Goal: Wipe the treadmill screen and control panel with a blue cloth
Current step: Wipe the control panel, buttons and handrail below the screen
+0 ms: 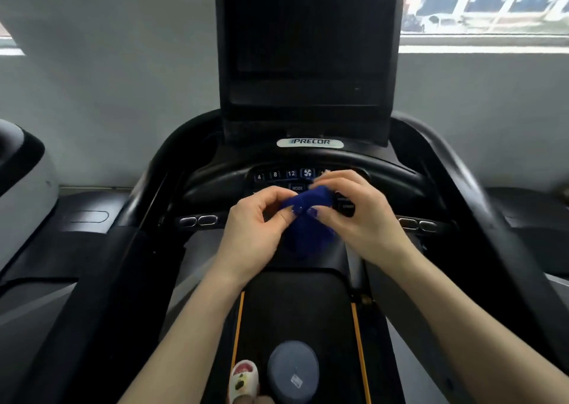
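A gym or fitness room, going by the Precor-branded treadmill [308, 249] with its tall dark screen [308, 40], button-studded control panel [286, 177] and black running belt [295, 311] below. Another exercise machine [21, 169] close by on the left. Plain grey wall [123, 80] and a window [486, 3] onto a street.

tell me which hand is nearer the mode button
Right. The right hand has its fingertips just beside the MODE button; the left hand sits lower, both pinching the blue cloth.
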Motion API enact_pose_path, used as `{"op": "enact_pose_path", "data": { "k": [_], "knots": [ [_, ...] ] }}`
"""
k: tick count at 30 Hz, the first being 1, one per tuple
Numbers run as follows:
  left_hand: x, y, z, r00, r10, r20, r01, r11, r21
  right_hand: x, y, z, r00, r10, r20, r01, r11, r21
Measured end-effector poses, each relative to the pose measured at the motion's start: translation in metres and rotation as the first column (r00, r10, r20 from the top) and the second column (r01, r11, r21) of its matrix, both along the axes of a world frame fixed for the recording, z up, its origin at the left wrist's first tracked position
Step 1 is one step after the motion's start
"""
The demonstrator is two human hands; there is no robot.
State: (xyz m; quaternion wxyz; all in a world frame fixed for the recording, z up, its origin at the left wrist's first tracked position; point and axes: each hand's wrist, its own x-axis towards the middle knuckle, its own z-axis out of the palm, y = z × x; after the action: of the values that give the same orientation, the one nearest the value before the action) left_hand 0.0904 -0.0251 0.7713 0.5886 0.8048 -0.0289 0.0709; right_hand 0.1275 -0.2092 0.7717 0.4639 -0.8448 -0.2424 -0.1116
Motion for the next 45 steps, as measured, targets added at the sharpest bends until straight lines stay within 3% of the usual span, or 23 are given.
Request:
{"op": "enact_pose_path", "data": {
  "k": [3,12,15,19,22,26,30,32,37,40,45],
  "knots": [
    [-0.018,-0.005,-0.001,1.0,-0.007,-0.029,0.008,1.0,0.012,-0.011,-0.006,0.005,0.999,-0.026,-0.025,0.024,0.999,-0.046],
    [-0.012,0.015,-0.039,0.938,-0.196,-0.284,0.229,0.969,0.088,-0.026,0.007,-0.018,0.967,-0.092,-0.239,0.089,0.996,-0.022],
    [-0.002,0.026,-0.056,0.939,-0.184,-0.292,0.214,0.974,0.074,-0.023,0.016,-0.039,0.932,-0.147,-0.332,0.142,0.989,-0.039],
    [0.001,0.036,-0.068,0.951,-0.168,-0.259,0.179,0.984,0.019,-0.024,0.026,-0.05,0.916,-0.112,-0.386,0.164,0.981,0.106],
    [0.002,0.042,-0.067,0.965,-0.136,-0.225,0.13,0.991,-0.038,-0.039,0.031,-0.05,0.951,0.02,-0.309,0.035,0.985,0.171],
    [0.007,0.046,-0.06,0.969,-0.048,-0.244,0.018,0.992,-0.122,-0.047,0.045,-0.061,0.998,-0.041,-0.047,0.029,0.972,-0.232],
    [0.009,0.054,-0.054,0.976,-0.063,-0.207,0.048,0.996,-0.077,-0.043,0.053,-0.063,0.99,-0.071,0.12,0.103,0.953,-0.284],
    [0.009,0.058,-0.051,0.974,-0.117,-0.195,0.108,0.993,-0.056,-0.037,0.048,-0.059,0.99,-0.077,0.114,0.109,0.945,-0.309],
    [0.003,0.056,-0.041,0.905,-0.257,-0.339,0.227,0.966,-0.125,-0.025,0.038,-0.032,0.987,-0.085,-0.134,0.069,0.991,-0.118],
    [0.001,0.053,-0.04,0.922,-0.228,-0.312,0.285,0.947,0.15,-0.015,0.034,-0.023,0.979,-0.074,-0.191,0.052,0.992,-0.115],
    [0.001,0.05,-0.044,0.989,-0.076,-0.124,0.132,0.825,0.55,-0.011,0.021,-0.016,0.983,-0.057,-0.174,0.014,0.971,-0.238]
  ]
}}
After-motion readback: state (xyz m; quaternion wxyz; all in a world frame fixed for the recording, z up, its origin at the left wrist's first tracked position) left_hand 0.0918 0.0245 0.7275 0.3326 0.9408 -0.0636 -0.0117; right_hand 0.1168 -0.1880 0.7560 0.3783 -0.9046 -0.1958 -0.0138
